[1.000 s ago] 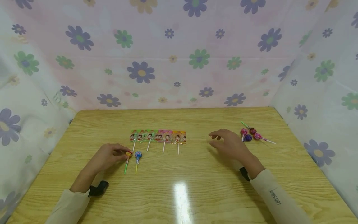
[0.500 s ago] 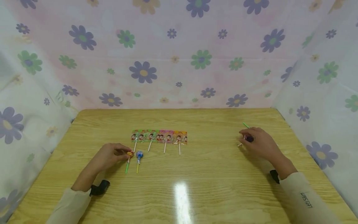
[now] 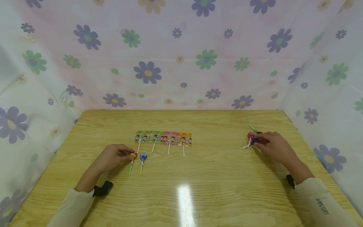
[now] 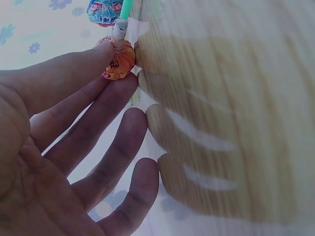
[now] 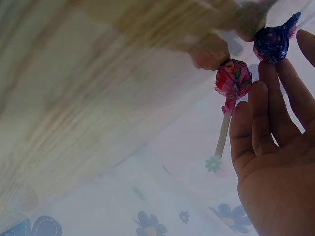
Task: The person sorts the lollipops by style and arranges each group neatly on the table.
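Note:
In the head view my left hand point(image 3: 112, 158) pinches the head of an orange-wrapped lollipop point(image 3: 133, 155) with a green stick. Its thumb lies over the wrapper in the left wrist view, with the other fingertips on the table. A blue lollipop point(image 3: 143, 156) lies just to the right. At the table's right side, my right hand point(image 3: 276, 148) is over a small cluster of lollipops. Its fingertips touch a purple-wrapped lollipop point(image 5: 272, 44), while the thumb stands apart from it. Beside the fingers is a red-pink lollipop point(image 5: 233, 78). A pink lollipop point(image 3: 251, 134) lies left of the fingertips.
Behind the left hand, a row of flat lollipops in green, pink point(image 3: 170, 137) and orange point(image 3: 184, 139) packets lies side by side, sticks toward the person. Flowered cloth point(image 3: 170, 63) walls in the wooden table point(image 3: 158, 195) at the back and sides.
My right hand has moved right from mid-table to the lollipop cluster, where the purple and pink lollipops have shifted slightly. My left hand stays on the orange lollipop.

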`<state>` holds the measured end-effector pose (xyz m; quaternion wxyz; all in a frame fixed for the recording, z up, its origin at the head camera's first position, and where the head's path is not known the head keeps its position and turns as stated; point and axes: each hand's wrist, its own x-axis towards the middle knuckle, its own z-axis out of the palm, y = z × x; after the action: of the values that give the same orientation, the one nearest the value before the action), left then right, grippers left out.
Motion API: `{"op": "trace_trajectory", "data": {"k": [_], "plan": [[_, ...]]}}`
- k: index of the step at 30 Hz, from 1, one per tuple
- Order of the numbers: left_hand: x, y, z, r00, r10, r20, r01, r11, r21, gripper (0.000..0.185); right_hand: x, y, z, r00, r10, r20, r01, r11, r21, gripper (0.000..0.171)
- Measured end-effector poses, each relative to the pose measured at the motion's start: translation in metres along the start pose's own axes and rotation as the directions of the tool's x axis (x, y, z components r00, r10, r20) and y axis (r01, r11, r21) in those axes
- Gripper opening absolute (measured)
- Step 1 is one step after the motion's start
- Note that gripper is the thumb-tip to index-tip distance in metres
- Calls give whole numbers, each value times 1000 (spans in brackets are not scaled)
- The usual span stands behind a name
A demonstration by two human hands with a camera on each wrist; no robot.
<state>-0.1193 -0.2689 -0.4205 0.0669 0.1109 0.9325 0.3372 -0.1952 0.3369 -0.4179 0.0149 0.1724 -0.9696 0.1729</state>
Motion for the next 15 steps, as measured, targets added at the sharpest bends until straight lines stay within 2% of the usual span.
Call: {"op": "trace_trajectory", "data": {"k": [8,15], "plan": [[1,0,1,1000,-10,-2,10,1000,-3,21,1,5,1,996,-76,-46,74,996,-41,27],[1,-1,1,1000,-9,-4,9,1000,-6,22,-2,5,1,992,-106,-66,105,994,-16,27]]}}
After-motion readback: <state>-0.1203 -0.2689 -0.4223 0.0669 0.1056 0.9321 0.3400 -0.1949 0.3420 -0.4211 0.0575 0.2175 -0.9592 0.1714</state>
